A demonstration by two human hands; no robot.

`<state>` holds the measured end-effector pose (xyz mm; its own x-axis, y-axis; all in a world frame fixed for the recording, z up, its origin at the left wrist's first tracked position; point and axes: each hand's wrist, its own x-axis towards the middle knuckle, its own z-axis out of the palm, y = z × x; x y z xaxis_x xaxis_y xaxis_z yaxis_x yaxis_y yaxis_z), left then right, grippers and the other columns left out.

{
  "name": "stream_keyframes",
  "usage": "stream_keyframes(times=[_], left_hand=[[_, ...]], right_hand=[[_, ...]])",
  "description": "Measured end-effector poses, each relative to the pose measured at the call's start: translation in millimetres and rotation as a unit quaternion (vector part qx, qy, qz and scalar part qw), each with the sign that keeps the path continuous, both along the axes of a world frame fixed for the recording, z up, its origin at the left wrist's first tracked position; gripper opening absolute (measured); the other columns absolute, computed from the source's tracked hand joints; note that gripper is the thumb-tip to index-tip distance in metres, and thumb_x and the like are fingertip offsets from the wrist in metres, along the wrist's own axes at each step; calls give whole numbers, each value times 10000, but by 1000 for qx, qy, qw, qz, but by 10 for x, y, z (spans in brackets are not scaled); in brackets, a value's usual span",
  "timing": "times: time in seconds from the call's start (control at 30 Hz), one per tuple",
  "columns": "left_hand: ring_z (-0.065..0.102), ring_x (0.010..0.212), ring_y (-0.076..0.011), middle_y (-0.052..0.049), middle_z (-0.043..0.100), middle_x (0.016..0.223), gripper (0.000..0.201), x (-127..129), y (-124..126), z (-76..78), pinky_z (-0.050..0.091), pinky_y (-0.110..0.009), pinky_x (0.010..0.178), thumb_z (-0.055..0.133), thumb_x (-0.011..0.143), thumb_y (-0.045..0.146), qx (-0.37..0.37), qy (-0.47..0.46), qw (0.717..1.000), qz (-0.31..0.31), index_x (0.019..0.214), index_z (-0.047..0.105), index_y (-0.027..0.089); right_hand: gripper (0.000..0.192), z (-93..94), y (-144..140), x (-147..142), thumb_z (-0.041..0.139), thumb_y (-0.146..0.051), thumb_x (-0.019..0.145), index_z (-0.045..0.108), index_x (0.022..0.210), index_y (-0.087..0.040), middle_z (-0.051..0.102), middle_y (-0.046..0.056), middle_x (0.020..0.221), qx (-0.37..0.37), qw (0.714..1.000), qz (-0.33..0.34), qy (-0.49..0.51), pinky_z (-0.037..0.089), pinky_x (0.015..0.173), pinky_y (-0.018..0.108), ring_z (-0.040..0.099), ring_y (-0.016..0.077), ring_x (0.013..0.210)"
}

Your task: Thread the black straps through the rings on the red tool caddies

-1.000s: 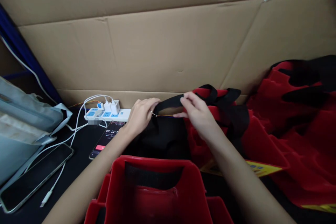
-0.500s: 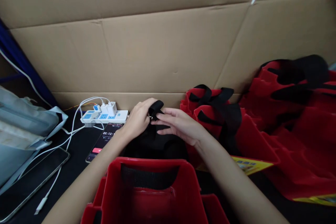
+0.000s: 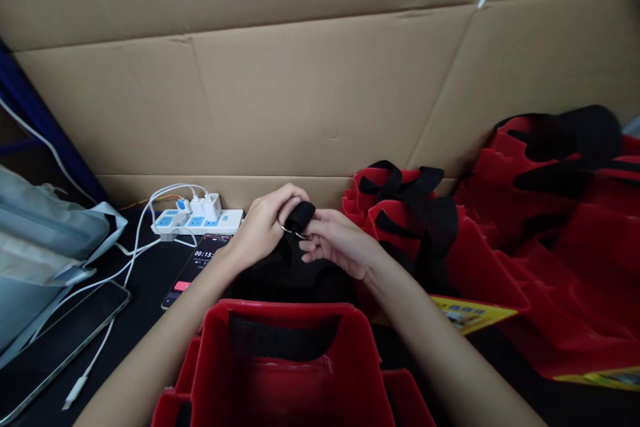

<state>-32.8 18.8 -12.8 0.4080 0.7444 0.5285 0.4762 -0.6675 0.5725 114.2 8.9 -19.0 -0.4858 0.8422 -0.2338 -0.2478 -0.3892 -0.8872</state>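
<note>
A black webbing strap [image 3: 301,215] is bent into a loop behind the red plastic holder [image 3: 213,360], with a metal ring [image 3: 287,230] at its lower edge. My left hand [image 3: 263,227] is closed on the left side of the strap and ring, thumb and fingertips partly hidden. From the right, my right hand [image 3: 337,237] pinches the strap close to the ring, its lower fingers curled. More black fabric [image 3: 295,273] hangs below both hands. The holder stands upright in front of me, its top opening facing up, with a black band across its back wall.
More red holders [image 3: 480,253] with black straps stand at the right. A power strip [image 3: 230,221] with white plugs and cables lies at the left, beside a phone [image 3: 193,273] with a timer. Another phone [image 3: 65,347] and a grey bag [image 3: 45,227] lie further left. Cardboard [image 3: 300,100] rises behind.
The strap loop has come slightly down and right, and more of the metal ring shows. My right hand's fingers have gone from stretched out to pinching the strap.
</note>
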Motion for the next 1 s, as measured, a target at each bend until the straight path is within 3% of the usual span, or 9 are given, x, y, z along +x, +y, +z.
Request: stream_keyframes(times=[0.13, 0.2, 0.3, 0.4, 0.53, 0.63, 0.77, 0.87, 1.0], left_hand=[[571, 837, -129, -26, 616, 895, 194, 39, -13, -9, 437, -229, 726, 359, 913, 210, -2, 3, 1000, -12, 917, 553, 190], [568, 826, -126, -22, 615, 881, 198, 25, 0, 0, 435, -226, 719, 355, 911, 205, -2, -3, 1000, -14, 913, 552, 189], [548, 754, -114, -8, 598, 823, 187, -53, 41, 30, 429, -210, 671, 373, 865, 129, 5, -33, 999, -3, 898, 549, 182], [542, 743, -110, -1, 596, 815, 260, -152, 89, 52, 424, -198, 654, 388, 776, 29, 18, -50, 998, 19, 910, 555, 176], [556, 729, -112, -15, 615, 829, 232, -235, 146, 36, 422, -210, 644, 390, 825, 83, 17, -41, 998, 39, 937, 568, 181], [578, 785, -124, -34, 633, 870, 202, -244, 176, 5, 429, -231, 701, 384, 877, 141, 45, -5, 998, 52, 933, 574, 181], [578, 785, -132, -49, 636, 862, 197, -183, 161, -18, 429, -237, 715, 382, 884, 137, 80, 29, 995, 61, 902, 577, 167], [566, 740, -134, -39, 621, 814, 232, -120, 127, -29, 430, -233, 673, 386, 823, 43, 78, 46, 995, 33, 890, 577, 157], [566, 762, -139, -27, 616, 802, 299, -80, 101, -58, 434, -248, 705, 387, 719, -50, 58, 44, 997, -2, 824, 576, 157]], right_hand=[[112, -51, -16, -51, 560, -47, 679, 499, 666, -140, 408, -97, 471, 0, 1000, 0, -9, 527, 504, 178, 389, 3, 375], [82, -39, -12, -37, 546, -89, 718, 507, 669, -143, 420, -85, 470, -7, 1000, 13, 0, 552, 558, 222, 453, 26, 411], [77, 40, -10, 38, 566, -209, 767, 560, 734, -140, 559, -11, 600, -13, 999, 46, 26, 564, 672, 272, 600, 91, 598], [138, 115, -14, 117, 629, -251, 751, 604, 832, -142, 635, 34, 759, 17, 998, 57, 25, 552, 725, 257, 637, 119, 755], [137, 162, 1, 204, 671, -239, 721, 585, 749, -136, 629, 21, 722, 100, 994, -19, -45, 542, 684, 238, 623, 107, 710], [188, 216, 23, 294, 694, -253, 691, 538, 667, -152, 595, -12, 636, 141, 986, -86, -36, 517, 613, 209, 575, 74, 576], [145, 266, 6, 339, 680, -268, 699, 572, 696, -172, 579, -21, 653, 224, 959, -169, -27, 486, 585, 181, 561, 75, 607], [135, 231, -32, 269, 626, -314, 759, 625, 718, -185, 599, 7, 764, 314, 934, -132, -104, 494, 656, 210, 574, 103, 715], [371, 153, -43, 183, 372, -429, 903, 673, 875, -215, 561, 51, 1085, 410, 903, -31, -123, 483, 708, 238, 543, 161, 973]])
